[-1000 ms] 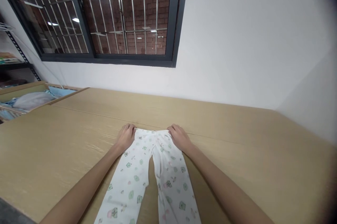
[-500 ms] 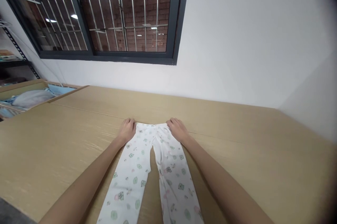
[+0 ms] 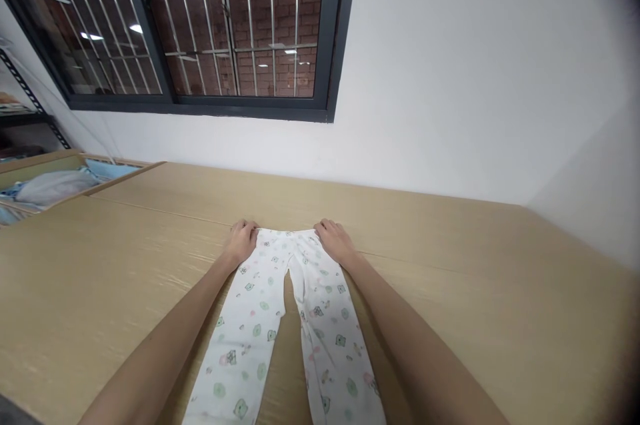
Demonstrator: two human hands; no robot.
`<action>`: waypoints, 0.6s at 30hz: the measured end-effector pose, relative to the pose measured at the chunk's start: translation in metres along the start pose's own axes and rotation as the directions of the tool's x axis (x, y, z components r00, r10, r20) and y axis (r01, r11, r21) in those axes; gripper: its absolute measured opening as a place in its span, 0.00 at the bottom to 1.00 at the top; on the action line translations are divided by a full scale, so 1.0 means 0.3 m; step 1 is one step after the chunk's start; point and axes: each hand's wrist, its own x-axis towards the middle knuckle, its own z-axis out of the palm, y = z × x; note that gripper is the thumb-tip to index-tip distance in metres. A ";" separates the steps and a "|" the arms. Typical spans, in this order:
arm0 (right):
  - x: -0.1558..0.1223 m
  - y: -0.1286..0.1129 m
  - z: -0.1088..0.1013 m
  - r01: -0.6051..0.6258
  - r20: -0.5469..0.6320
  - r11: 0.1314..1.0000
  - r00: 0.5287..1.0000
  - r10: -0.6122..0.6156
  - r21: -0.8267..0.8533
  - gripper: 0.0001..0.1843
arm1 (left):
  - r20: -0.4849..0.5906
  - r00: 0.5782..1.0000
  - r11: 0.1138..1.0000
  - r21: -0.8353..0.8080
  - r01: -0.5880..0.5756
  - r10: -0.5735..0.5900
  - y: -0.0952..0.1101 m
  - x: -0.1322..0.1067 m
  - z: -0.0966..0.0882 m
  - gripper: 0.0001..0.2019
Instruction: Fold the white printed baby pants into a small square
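Observation:
A small pair of white trousers (image 3: 280,318) printed with green and pink shapes lies flat on the wooden table (image 3: 475,292), waistband away from me and legs spread toward me. My left hand (image 3: 241,240) has its fingers curled on the waistband's left corner. At the right corner, my right hand (image 3: 334,240) grips the waistband the same way. Both arms stretch out along the two trouser legs.
At the far left a wooden crate (image 3: 45,172) holds grey and light-blue cloth. A dark metal shelf (image 3: 30,115) stands behind it. A barred window (image 3: 225,25) and a white wall rise past the table's far edge.
Both hands have slid the waistband a little farther from me across the table, and the trouser legs trail out straighter toward me.

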 end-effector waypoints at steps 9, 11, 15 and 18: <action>-0.004 -0.005 -0.001 -0.033 0.016 0.999 0.999 0.033 0.020 0.16 | 0.025 0.996 0.994 -0.062 0.090 -0.089 0.059 -0.003 -0.030 0.11; -0.004 -0.005 -0.001 -0.050 0.011 0.999 0.999 0.049 0.022 0.15 | 0.003 0.995 0.993 -0.058 0.103 -0.103 0.118 -0.012 -0.052 0.12; -0.003 -0.005 0.002 -0.096 0.004 0.995 0.995 0.096 0.022 0.14 | 0.049 0.999 0.996 -0.083 -0.013 0.017 0.314 -0.078 -0.132 0.13; -0.002 -0.004 0.008 -0.107 0.005 0.994 0.994 0.107 0.027 0.14 | 0.202 0.956 0.972 -0.138 -0.189 0.214 0.504 -0.208 -0.199 0.11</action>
